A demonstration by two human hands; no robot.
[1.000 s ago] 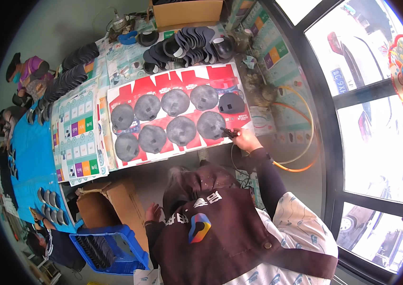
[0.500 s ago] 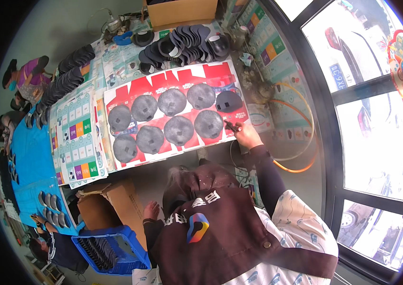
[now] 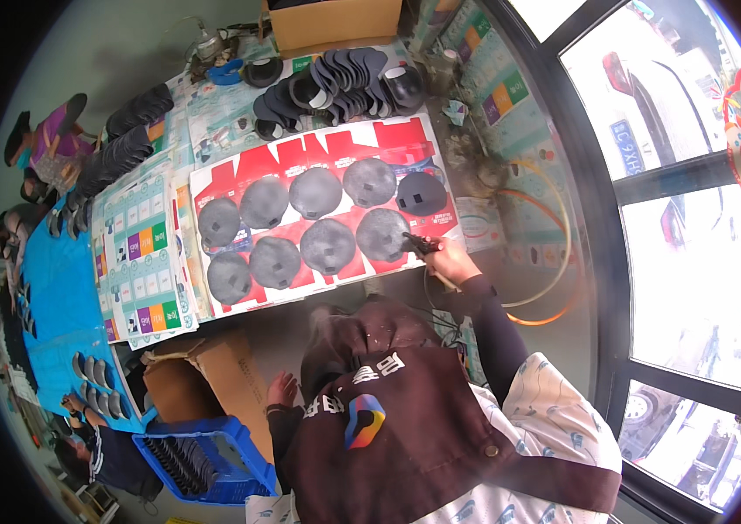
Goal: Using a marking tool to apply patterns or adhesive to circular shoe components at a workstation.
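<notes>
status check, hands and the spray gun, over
Right hand grips spray gun, nozzle at nearest grey piece on red sheet. Left hand low by cardboard box, holding nothing. Nothing blocking.

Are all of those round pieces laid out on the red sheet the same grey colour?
No: on the red sheet most round pieces look dusty grey, but the one at the far right of the back row is plainly darker, nearly black.
</notes>
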